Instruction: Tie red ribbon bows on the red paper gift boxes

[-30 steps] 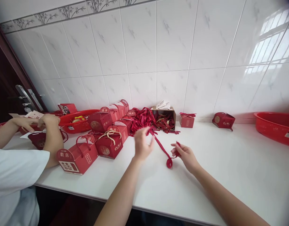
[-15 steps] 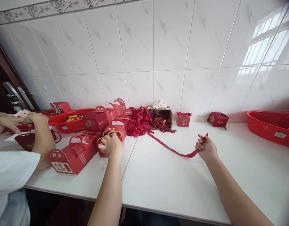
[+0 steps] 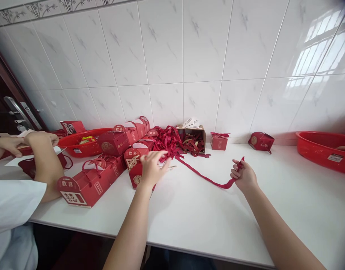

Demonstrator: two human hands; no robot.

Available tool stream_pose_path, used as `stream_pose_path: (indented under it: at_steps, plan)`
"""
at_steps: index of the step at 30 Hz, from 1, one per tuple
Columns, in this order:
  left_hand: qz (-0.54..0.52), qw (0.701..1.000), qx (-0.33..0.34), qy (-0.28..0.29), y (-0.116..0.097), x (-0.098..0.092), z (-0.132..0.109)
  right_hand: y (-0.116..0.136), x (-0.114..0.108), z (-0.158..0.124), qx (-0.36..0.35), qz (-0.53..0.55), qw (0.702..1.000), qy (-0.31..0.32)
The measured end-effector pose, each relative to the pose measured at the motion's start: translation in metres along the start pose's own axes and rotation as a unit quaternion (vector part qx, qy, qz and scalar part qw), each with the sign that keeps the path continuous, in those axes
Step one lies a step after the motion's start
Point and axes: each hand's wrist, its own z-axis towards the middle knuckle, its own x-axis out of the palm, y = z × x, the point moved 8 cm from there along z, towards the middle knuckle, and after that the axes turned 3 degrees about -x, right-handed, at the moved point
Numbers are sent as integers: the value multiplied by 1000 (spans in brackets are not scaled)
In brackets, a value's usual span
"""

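My left hand (image 3: 153, 167) has its fingers curled over a red gift box (image 3: 135, 175) with gold print, partly hidden behind the hand and wrist. Gold cord shows at the box's top and beyond my thumb; the exact grip is hidden. To the right, my right hand (image 3: 244, 175) pinches one end of a dark red ribbon (image 3: 206, 179). That ribbon sags across the white table toward a heap of red ribbons (image 3: 168, 138) by the wall.
Several red boxes (image 3: 82, 185) with rope handles stand left. A carton of ribbon pieces (image 3: 203, 137), a bow-tied box (image 3: 219, 142) and another red box (image 3: 261, 141) line the wall. Red basins (image 3: 318, 157) (image 3: 88, 152) sit at either side. Another person's arms (image 3: 45, 157) work at left.
My left hand has shifted right, and the gold-corded box has moved right with it. My right hand keeps the ribbon end in nearly the same place.
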Motion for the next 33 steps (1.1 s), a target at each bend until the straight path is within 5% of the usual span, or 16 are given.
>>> stream_pose_path:
  at_steps: [3,6,9,13,18,22,26,33]
  plan:
    - [115,965,-215,-97,38,-25,-3,1,-1,-1,-16,-15,1000,-13]
    - [148,934,-325,9,65,-13,-7,4,-2,-2,-39,-34,998,-31]
    - [98,954,-272,78,62,6,-3,7,3,-5,-54,-54,997,-23]
    - [-79,980,-79,165,13,37,-2,11,21,-14,-55,-86,995,15]
    - [-319,893,89,303,-63,57,-28,5,61,-44,-14,-162,975,150]
    - [-414,823,78,380,-86,65,-45,2,88,-77,-9,-265,924,277]
    - [-461,790,15,404,-86,72,-51,1,97,-95,4,-321,890,323]
    - [-371,856,43,357,-86,70,-44,-6,102,-102,-9,-382,871,309]
